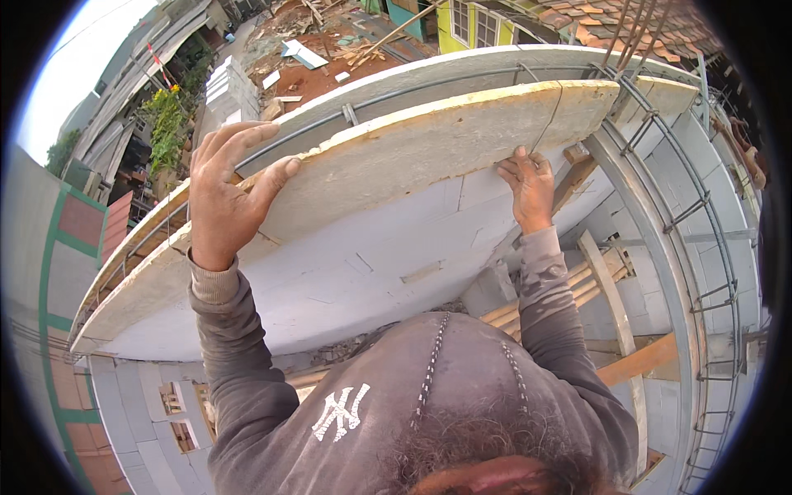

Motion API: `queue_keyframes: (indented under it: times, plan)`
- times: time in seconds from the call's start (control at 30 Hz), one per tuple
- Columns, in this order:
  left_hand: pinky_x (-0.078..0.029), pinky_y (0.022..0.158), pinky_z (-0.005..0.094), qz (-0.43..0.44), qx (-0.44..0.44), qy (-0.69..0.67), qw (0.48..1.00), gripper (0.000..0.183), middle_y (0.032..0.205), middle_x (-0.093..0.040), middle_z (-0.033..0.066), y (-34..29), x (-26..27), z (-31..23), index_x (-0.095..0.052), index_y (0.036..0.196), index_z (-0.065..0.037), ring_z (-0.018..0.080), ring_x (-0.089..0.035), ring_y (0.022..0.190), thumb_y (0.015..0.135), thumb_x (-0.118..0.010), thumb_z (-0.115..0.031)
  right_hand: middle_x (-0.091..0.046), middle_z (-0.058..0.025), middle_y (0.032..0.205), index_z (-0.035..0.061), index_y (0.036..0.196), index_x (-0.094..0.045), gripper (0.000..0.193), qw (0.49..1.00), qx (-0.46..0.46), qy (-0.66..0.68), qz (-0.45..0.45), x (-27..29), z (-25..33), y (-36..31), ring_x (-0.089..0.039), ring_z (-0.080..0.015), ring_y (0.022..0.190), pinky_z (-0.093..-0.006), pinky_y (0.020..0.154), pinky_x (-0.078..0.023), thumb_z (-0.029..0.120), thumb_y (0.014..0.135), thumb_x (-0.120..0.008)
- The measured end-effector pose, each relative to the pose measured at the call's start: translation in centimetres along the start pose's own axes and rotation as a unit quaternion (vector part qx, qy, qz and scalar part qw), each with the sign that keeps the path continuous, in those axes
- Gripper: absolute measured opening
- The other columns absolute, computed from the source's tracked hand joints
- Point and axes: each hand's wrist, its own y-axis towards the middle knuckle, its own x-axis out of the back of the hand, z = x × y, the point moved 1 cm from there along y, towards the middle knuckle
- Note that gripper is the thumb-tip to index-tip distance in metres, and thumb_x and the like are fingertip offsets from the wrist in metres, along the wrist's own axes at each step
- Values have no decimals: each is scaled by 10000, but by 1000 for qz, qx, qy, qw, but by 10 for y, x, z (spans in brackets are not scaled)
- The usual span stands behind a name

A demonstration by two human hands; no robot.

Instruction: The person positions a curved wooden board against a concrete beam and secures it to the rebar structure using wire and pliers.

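Observation:
A long pale formwork board (429, 153) stands on edge in front of me, along the top of a light block wall (355, 264). My left hand (227, 186) straddles the board's top edge, thumb on the near side and fingers reaching over the far side. At the board's lower edge, toward its right part, my right hand (530, 188) is closed in a pinch. Whatever lies between those fingertips is too small to make out. A dark joint line (551, 115) crosses the board just above this hand.
Steel reinforcing bars (462, 78) run behind the board, beside a second board (396, 78). At right, a rebar cage (701, 206) follows a curved beam (652, 214). Below are wooden poles (594, 285) and an orange-brown plank (639, 360). Rubble-strewn ground (330, 66) lies far below.

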Motion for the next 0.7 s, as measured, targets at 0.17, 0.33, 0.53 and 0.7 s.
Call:
queue_keyframes:
  times: [0.17, 0.33, 0.53, 0.7]
  plan:
    - [-503, 1037, 479, -45, -23, 57, 997, 695, 1275, -736, 105, -42, -10, 37, -751, 1299, -96, 321, -658, 1208, 732, -982, -425, -642, -146, 1064, -65, 1314, -447, 566, 999, 2, 37, -4, 2, -9, 2, -718, -282, 982, -440, 920, -649, 249, 1016, -811]
    - [-519, 1018, 477, -40, 10, 94, 995, 682, 1197, -759, 96, -79, 16, 62, -759, 1270, -95, 320, -687, 1158, 717, -983, -426, -639, -133, 1086, -46, 1288, -514, 461, 999, -1, 31, 12, 7, -11, 5, -702, -277, 1007, -448, 966, -626, 261, 1051, -764]
    - [-581, 924, 406, -33, 18, -38, 999, 543, 1139, -794, 95, -86, 21, 83, -800, 1250, -105, 275, -745, 1063, 773, -960, -312, -637, -129, 1109, -45, 1260, -545, 397, 1000, 1, 28, 3, -2, -7, 1, -681, -292, 1047, -469, 1011, -595, 268, 1084, -715]
    - [-589, 851, 389, -51, -11, -38, 998, 448, 1083, -803, 71, -84, 11, 88, -827, 1216, -126, 236, -740, 988, 823, -920, -319, -642, -126, 1098, -51, 1238, -553, 370, 1000, 9, 24, -16, -10, -2, -3, -690, -294, 1039, -453, 982, -607, 240, 1080, -719]
